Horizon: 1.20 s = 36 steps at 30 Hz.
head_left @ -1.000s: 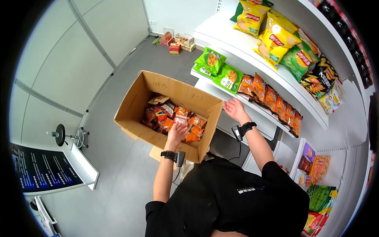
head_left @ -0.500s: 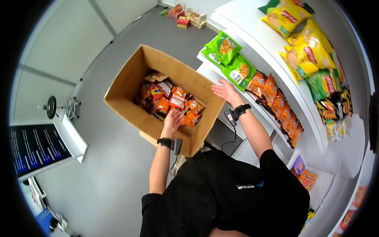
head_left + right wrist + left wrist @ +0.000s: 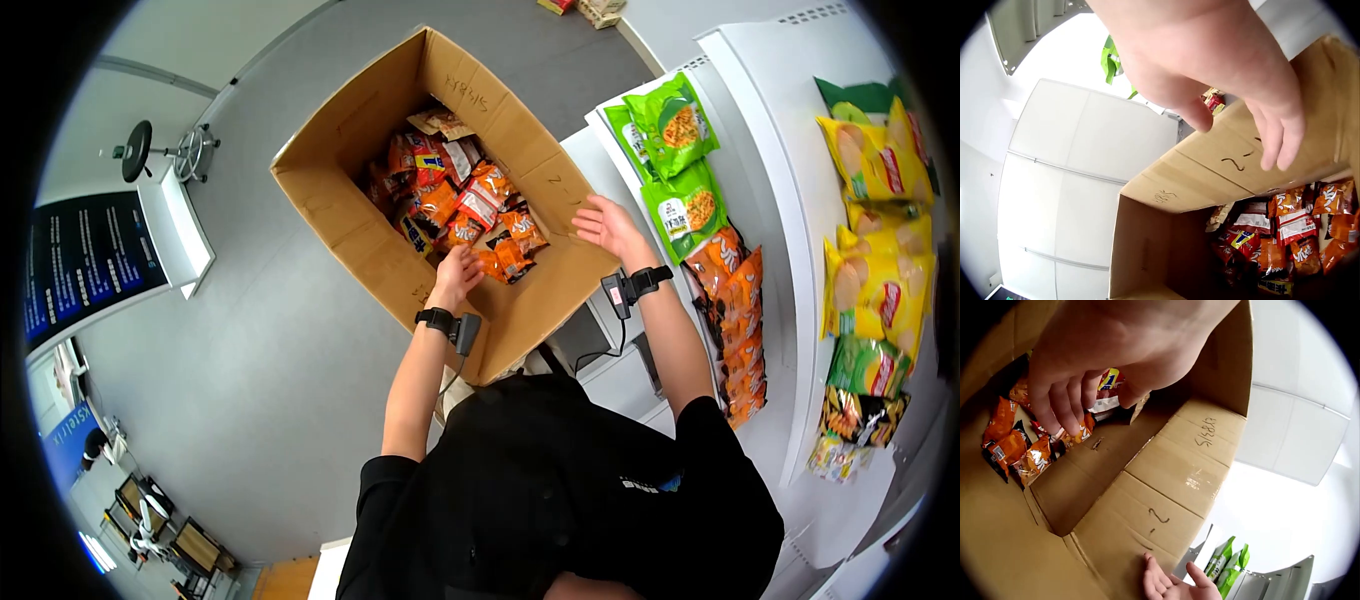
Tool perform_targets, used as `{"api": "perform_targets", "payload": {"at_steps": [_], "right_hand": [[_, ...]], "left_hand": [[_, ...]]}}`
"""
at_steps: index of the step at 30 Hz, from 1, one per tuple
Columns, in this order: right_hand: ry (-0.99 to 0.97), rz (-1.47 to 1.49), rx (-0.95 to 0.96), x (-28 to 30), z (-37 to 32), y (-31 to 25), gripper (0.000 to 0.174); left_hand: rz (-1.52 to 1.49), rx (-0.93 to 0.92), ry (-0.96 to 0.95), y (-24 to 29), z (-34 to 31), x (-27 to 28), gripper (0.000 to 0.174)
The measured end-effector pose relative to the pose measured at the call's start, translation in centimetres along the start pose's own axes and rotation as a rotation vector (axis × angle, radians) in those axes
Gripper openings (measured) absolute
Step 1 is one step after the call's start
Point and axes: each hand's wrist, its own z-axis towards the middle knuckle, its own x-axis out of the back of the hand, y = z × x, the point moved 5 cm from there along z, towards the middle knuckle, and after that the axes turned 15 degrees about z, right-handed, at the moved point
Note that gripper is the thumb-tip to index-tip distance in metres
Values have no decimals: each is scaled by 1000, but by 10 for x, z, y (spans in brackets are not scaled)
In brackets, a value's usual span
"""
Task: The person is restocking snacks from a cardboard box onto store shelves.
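Observation:
An open cardboard box (image 3: 540, 170) stands in front of the person, with orange and red snack packets (image 3: 485, 195) heaped inside. The left hand (image 3: 457, 275) is over the box's near side, beside the packets; in the left wrist view the left hand (image 3: 1104, 356) hangs above them with fingers relaxed and slightly bent, and whether the fingertips touch a packet is unclear. At the box's right wall is the right hand (image 3: 608, 227), its fingers extended over the edge; the right wrist view shows the right hand (image 3: 1229, 75) holding nothing, its fingers against or just above the cardboard.
Right of the box, a white shelf holds green bags (image 3: 685, 210) and a row of orange packets (image 3: 742, 340). Yellow chip bags (image 3: 885, 285) lie on another shelf farther right. A stool (image 3: 190, 153) and a dark screen (image 3: 90, 260) are at the left.
The head view has turned and moved closer, so the box appears larger and the shelves have shifted right. Both hands remain at the box, with no packet taken hold of.

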Motion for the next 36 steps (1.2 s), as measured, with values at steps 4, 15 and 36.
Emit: {"api": "perform_targets", "payload": {"at_steps": [4, 15, 36], "right_hand": [[51, -167, -4, -10, 5, 4, 61], [18, -81, -32, -17, 4, -4, 73], [72, -99, -131, -23, 7, -6, 75]], "left_hand": [[-32, 46, 41, -11, 30, 10, 45], [0, 170, 234, -37, 115, 26, 55], [518, 102, 155, -140, 256, 70, 36]]}}
